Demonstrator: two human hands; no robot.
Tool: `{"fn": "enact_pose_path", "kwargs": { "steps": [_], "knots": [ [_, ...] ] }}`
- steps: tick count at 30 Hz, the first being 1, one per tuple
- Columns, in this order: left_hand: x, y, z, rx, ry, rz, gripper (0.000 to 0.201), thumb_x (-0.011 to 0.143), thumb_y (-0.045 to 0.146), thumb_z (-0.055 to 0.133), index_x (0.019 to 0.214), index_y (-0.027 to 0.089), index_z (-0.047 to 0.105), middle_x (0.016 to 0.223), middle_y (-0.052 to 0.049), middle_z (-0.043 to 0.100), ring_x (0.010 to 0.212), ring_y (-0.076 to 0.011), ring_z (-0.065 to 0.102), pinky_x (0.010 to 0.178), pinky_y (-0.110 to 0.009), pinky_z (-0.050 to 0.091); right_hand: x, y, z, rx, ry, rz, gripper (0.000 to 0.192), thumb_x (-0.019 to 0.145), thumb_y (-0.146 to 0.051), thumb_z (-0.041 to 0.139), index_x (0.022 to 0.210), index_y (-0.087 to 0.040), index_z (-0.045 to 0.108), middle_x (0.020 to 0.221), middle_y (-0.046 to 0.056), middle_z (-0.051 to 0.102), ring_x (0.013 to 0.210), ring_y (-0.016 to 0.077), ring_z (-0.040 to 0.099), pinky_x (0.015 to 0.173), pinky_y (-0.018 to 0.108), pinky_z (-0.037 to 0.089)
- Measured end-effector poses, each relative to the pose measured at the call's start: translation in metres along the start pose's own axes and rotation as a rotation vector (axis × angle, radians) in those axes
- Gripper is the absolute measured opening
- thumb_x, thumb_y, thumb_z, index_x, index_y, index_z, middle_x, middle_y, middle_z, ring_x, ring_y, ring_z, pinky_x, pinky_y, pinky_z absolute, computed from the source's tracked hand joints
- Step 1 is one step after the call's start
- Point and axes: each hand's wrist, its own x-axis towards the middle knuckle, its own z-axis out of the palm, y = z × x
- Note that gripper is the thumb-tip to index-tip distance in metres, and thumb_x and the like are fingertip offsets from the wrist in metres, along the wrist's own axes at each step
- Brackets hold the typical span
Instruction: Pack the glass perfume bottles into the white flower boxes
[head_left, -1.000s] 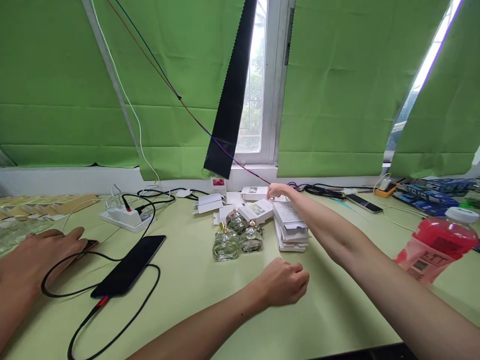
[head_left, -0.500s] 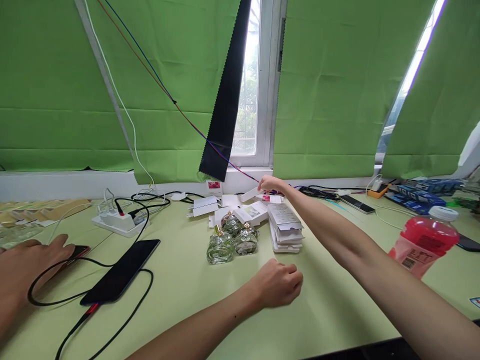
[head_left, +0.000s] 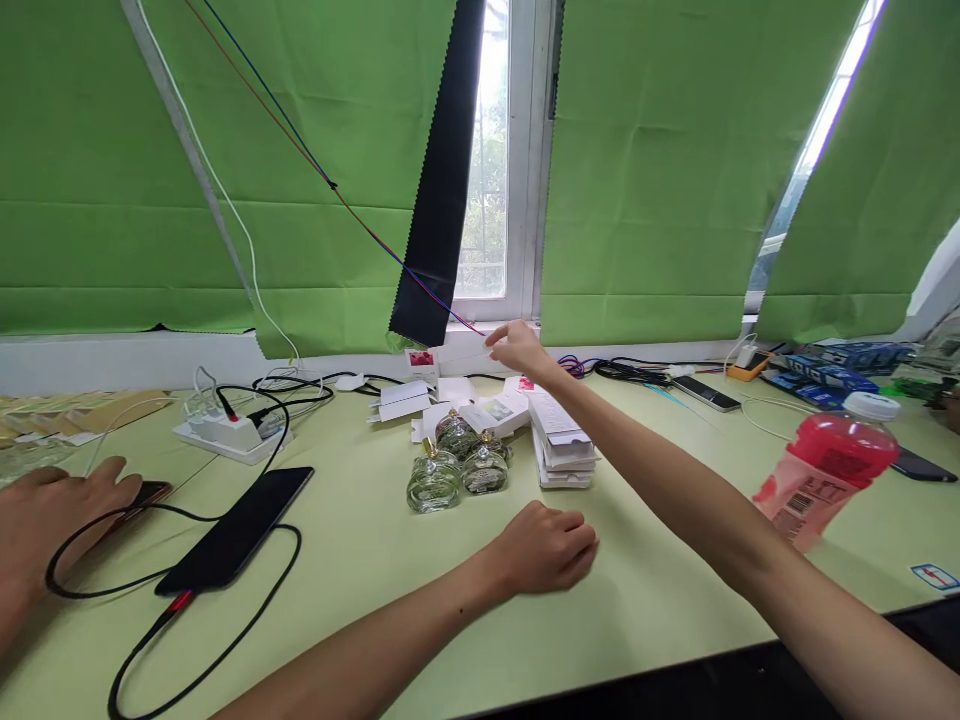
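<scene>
Right hand (head_left: 514,345) pinches a thin white cardboard carton (head_left: 463,357) at twelve o'clock

Three rounded clear glass bottles (head_left: 456,440) with gold-coloured tops sit at the clock's centre, twelve pointing toward the window (head_left: 484,220). The right hand reaches out at one o'clock, its grip narrow: thumb and fingers close on the near end of the carton. That carton's pale outline nearly merges with the white sill behind it, and whether it touches anything below cannot be told.

The left hand (head_left: 551,547) rests on the pale green tabletop (head_left: 637,620) between four and five o'clock, fingers curled into a loose fist; whether anything lies inside cannot be seen. It is near the bottles but apart from them.

Just beside the bottles, between two and three o'clock, stands a neat stack of white cardboard cartons (head_left: 562,450). A white carton with a pale printed panel (head_left: 495,412) lies between one and two, and flattened white card pieces (head_left: 403,400) spread at eleven.

Well out at nine o'clock, a co-worker's hand (head_left: 67,505) rests on a dark, partly hidden phone (head_left: 154,491). A black-screened phone (head_left: 236,530) with a black cable lies nearer, between eight and nine. A clear plastic bottle of red drink (head_left: 829,460) leans at three.
</scene>
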Motion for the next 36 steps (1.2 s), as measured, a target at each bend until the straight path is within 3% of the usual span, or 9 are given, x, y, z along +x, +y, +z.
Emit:
{"fn": "enact_pose_path", "kwargs": {
  "steps": [6,10,16,20,25,29,36],
  "knots": [
    [0.002,0.001,-0.007,0.014,0.099,0.07,0.037,0.102,0.025,0.048,0.066,0.02,0.05,0.058,0.003,0.045,0.046,-0.0091,0.039,0.045,-0.029,0.022,-0.057,-0.013,0.027,0.101,0.103,-0.133,0.03,0.088,-0.006,0.055,0.102,-0.017,0.079,0.122,0.007,0.076,0.096,0.0183,0.076,0.099,0.03,0.058],
    [0.002,0.001,-0.011,0.019,0.129,0.11,0.036,0.101,0.024,0.05,0.066,0.02,0.051,0.059,0.003,0.046,0.049,-0.0099,0.041,0.047,-0.029,0.027,-0.083,-0.01,0.048,0.326,0.238,-0.294,0.031,0.086,-0.003,0.051,0.098,-0.016,0.076,0.115,0.009,0.074,0.1,0.0184,0.074,0.092,0.028,0.062],
    [-0.004,0.001,-0.019,-0.027,0.319,0.192,0.03,0.096,0.018,0.049,0.067,0.019,0.053,0.059,0.001,0.052,0.051,-0.0121,0.045,0.052,-0.031,0.035,-0.11,0.0,0.074,0.508,0.309,-0.415,0.034,0.081,-0.002,0.051,0.102,-0.016,0.074,0.114,0.008,0.071,0.092,0.0153,0.073,0.09,0.026,0.064],
    [-0.021,0.0,-0.036,-0.006,0.241,0.168,0.024,0.095,0.02,0.047,0.072,0.02,0.055,0.058,0.001,0.052,0.051,-0.0143,0.045,0.053,-0.033,0.037,-0.124,0.008,0.082,0.546,0.317,-0.462,0.035,0.083,-0.004,0.051,0.104,-0.02,0.073,0.115,0.007,0.07,0.095,0.0164,0.073,0.089,0.028,0.065],
    [-0.037,-0.011,-0.055,-0.028,0.251,0.14,0.031,0.097,0.016,0.041,0.069,0.02,0.054,0.055,0.001,0.052,0.048,-0.0138,0.043,0.05,-0.033,0.035,-0.14,0.019,0.084,0.523,0.377,-0.515,0.036,0.089,-0.006,0.048,0.11,-0.021,0.073,0.116,0.009,0.07,0.097,0.018,0.073,0.09,0.032,0.066],
    [-0.045,-0.026,-0.061,-0.074,0.23,0.119,0.035,0.096,0.012,0.04,0.064,0.021,0.048,0.052,0.001,0.05,0.046,-0.0139,0.042,0.047,-0.034,0.03,-0.151,0.03,0.086,0.436,0.488,-0.583,0.038,0.093,-0.006,0.046,0.114,-0.023,0.073,0.115,0.009,0.072,0.102,0.0201,0.072,0.092,0.036,0.065],
    [-0.054,-0.046,-0.067,-0.158,0.081,-0.024,0.032,0.094,0.019,0.049,0.062,0.02,0.05,0.053,0.003,0.051,0.046,-0.0108,0.043,0.047,-0.029,0.028,-0.158,0.051,0.096,0.324,0.589,-0.664,0.045,0.095,-0.004,0.041,0.123,-0.024,0.07,0.12,0.01,0.073,0.114,0.0216,0.071,0.096,0.038,0.064]
  ]
}}
